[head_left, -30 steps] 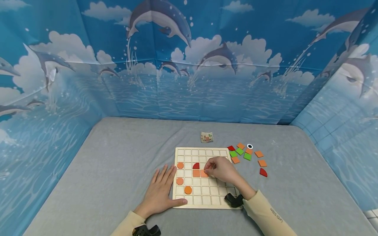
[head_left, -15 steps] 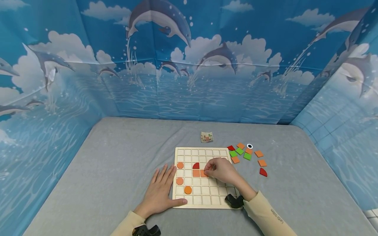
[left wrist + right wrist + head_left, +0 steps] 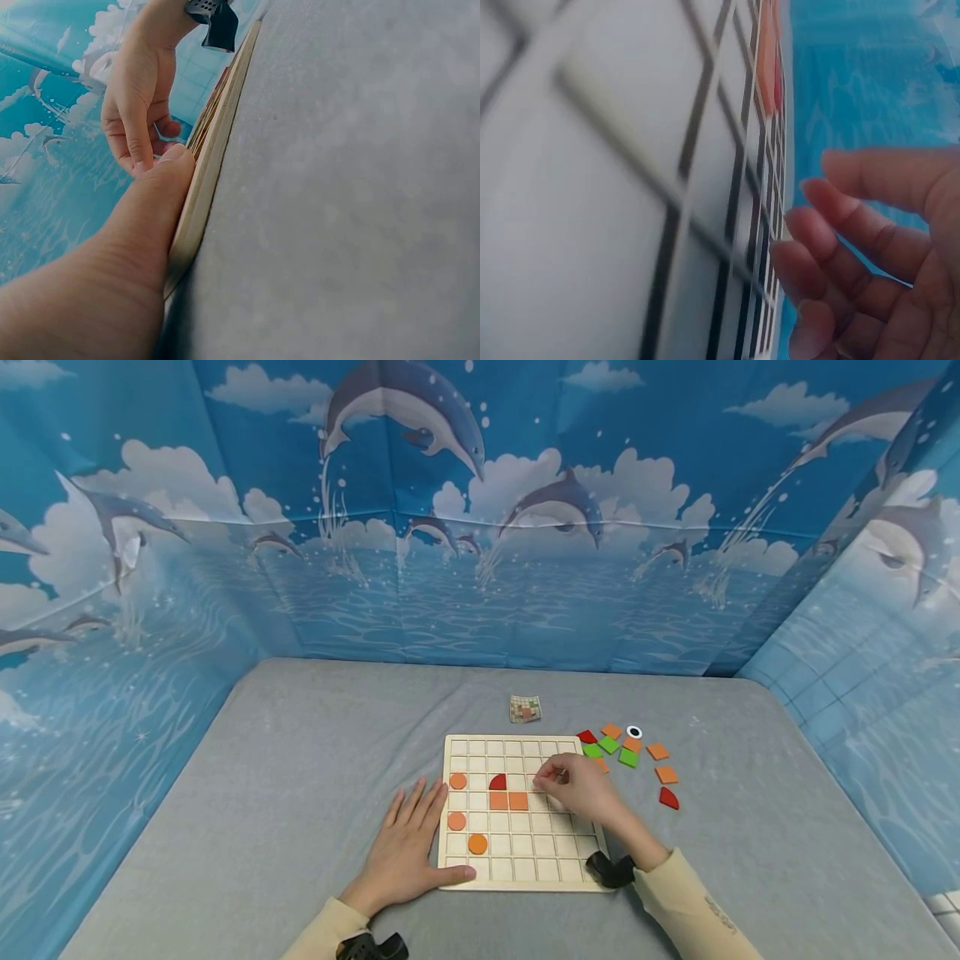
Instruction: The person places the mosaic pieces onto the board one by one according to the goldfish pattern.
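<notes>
A pale wooden grid board [image 3: 501, 886] lies on the table in the head view. My left hand [image 3: 405, 843] rests at its left side with fingers spread and thumb [image 3: 154, 199] over the near edge. Above the board's right half is my right hand [image 3: 581, 789], its fingers loosely bent; the right wrist view shows nothing between them. Beside its fingertips, two orange squares, one at left [image 3: 498, 801] and one at right [image 3: 518, 802], fill adjoining cells under a red quarter-round piece [image 3: 498, 782]. Orange discs sit toward the left, including a lower one [image 3: 477, 844].
Right of the board lie loose orange squares [image 3: 667, 775], green pieces [image 3: 628, 758], red quarter-rounds [image 3: 669, 797] and a white ring piece with a dark centre [image 3: 634, 732]. A small patterned card [image 3: 525, 709] lies behind the board. A dolphin-print curtain [image 3: 480, 610] surrounds the table.
My right hand has moved right and slightly back, away from the right orange square, which now shows whole in its cell. My left hand stays in place.
</notes>
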Available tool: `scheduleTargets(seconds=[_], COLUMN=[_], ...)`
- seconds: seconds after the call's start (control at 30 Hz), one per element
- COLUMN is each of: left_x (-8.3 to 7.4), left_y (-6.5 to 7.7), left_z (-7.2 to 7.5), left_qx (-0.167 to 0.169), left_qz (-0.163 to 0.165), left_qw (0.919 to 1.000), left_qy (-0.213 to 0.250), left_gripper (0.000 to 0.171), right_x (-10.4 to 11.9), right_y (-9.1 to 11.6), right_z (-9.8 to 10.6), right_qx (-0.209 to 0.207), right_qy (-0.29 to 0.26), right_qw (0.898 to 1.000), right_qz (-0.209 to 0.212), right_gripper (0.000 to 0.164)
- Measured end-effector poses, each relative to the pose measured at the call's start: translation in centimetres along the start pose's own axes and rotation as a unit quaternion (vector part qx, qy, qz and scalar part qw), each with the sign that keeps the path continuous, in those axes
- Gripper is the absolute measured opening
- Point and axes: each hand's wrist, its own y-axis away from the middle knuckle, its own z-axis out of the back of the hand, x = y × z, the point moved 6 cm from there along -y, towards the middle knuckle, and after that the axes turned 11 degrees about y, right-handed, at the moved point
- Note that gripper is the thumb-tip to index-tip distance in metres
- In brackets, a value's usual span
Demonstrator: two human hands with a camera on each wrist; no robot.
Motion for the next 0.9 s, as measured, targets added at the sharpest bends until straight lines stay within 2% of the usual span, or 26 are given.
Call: scheduleTargets(seconds=[0.4,0.63,0.9], left_x=[0.0,-0.1,-0.1], left_y=[0.0,0.0,0.0], left_z=[0.0,0.1,0.1], left_qx=[-0.003,-0.012,-0.003], left_qz=[-0.002,-0.009,-0.001], left_qw=[1.0000,0.9999,1.0000], left_qy=[0.002,0.008,0.008], left_gripper=[0.116,0.117,0.116], right_x=[-2.5,-4.0,-5.3], right_y=[0.7,1.0,1.2], right_z=[2.4,2.9,3.3], right_qx=[-0.060,-0.055,-0.050], right_qy=[0.060,0.095,0.090], right_qw=[0.995,0.989,0.989], right_qz=[-0.053,-0.099,-0.102], right_gripper=[0.010,0.018,0.018])
